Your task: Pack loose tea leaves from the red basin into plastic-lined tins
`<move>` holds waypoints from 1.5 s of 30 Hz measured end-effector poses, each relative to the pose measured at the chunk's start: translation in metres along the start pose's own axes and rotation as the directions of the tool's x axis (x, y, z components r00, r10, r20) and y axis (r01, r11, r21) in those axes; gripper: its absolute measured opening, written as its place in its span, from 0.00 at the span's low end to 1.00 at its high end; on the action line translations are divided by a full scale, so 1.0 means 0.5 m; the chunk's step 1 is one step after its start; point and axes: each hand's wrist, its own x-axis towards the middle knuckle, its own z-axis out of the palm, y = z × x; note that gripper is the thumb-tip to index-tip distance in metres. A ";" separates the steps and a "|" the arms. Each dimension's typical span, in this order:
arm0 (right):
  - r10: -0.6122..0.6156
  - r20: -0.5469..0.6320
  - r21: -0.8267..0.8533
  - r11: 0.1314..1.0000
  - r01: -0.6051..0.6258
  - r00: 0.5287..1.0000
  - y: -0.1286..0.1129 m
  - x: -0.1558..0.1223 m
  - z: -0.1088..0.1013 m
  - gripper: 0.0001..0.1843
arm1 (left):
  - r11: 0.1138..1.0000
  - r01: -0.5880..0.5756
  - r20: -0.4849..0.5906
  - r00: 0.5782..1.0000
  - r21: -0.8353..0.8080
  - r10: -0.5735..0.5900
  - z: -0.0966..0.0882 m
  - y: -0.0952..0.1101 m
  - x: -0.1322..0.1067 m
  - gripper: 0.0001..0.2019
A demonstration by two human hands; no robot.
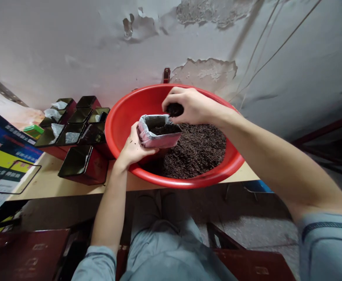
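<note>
Peeling grey wall [71, 43] behind a pale wooden table [50, 181]. A red basin [121, 121] sits on it, holding a heap of dark loose tea [197, 150]. The left hand [132, 146] clamps a lined square tin [159, 134] from below, thumb and fingers wrapped round its base, held over the basin. Just above the tin's mouth, the right hand [191, 105] is pinched shut on a dark handful. The tin looks partly filled, not to the brim. Left of the left fingers stand more open tins [77, 125]; some hold only liners, so most filling seems left.
</note>
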 end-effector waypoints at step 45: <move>0.354 0.429 -0.363 0.910 -0.200 0.831 0.031 -0.186 0.184 0.51 | 0.998 -0.008 -0.295 0.955 0.057 0.024 0.015 0.003 -0.018 0.53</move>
